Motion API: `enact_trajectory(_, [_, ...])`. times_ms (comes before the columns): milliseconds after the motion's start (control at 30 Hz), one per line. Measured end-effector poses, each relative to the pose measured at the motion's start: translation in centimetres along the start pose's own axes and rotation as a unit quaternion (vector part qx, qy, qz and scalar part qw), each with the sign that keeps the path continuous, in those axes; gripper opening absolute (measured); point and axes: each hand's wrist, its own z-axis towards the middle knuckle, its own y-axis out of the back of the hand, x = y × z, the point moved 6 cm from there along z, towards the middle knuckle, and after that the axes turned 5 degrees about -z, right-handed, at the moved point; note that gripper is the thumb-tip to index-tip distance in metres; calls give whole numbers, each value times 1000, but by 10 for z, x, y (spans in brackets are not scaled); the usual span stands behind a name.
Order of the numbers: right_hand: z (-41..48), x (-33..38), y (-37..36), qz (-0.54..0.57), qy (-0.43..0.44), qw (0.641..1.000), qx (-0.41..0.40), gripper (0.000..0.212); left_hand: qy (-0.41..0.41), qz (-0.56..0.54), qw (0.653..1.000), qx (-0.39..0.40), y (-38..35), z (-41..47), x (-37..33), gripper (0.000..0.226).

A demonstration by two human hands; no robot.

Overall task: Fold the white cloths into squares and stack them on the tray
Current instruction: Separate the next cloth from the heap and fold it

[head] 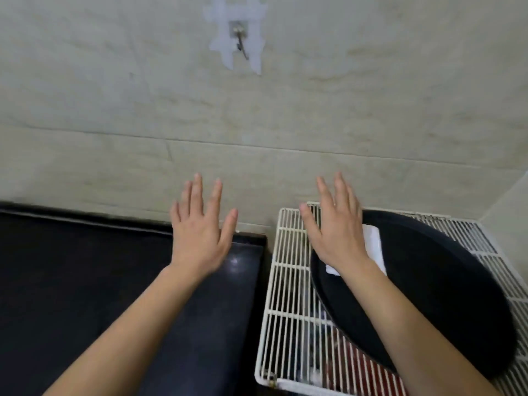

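Note:
A folded white cloth (375,247) lies on the round black tray (434,281) at the right, partly hidden behind my right wrist. My right hand (333,224) is held above the tray's left edge, fingers straight and spread, holding nothing. My left hand (200,227) hovers over the back edge of the black counter (85,281), fingers straight and spread too, with nothing in it. Both palms face down and away from me.
The tray rests on a white wire rack (288,281) in the right corner, with red and dark items beneath it. A tiled wall (257,110) stands close behind, bearing a metal hook (240,41). A side wall closes the far right.

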Motion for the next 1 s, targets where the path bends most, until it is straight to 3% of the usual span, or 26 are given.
enact_trajectory(200, [-8, 126, -46, -44, 117, 991, 44, 72, 41, 113, 993, 10, 62, -51, 115, 71])
enact_trajectory(433, [-59, 374, -95, 30, 224, 973, 35, 74, 122, 178, 976, -19, 214, -160, 303, 71])
enact_trajectory(567, [-102, 516, -134, 63, 249, 964, 71, 74, 161, 222, 961, -8, 292, -237, 412, 71])
enact_trajectory(733, [-165, 681, -169, 85, 350, 926, 116, 74, 267, 232, 935, -19, 379, -322, 528, 73])
enact_trajectory(1000, [-219, 826, -230, 92, 441, 879, 157, 74, 366, 227, 902, -23, 418, -409, 643, 74])
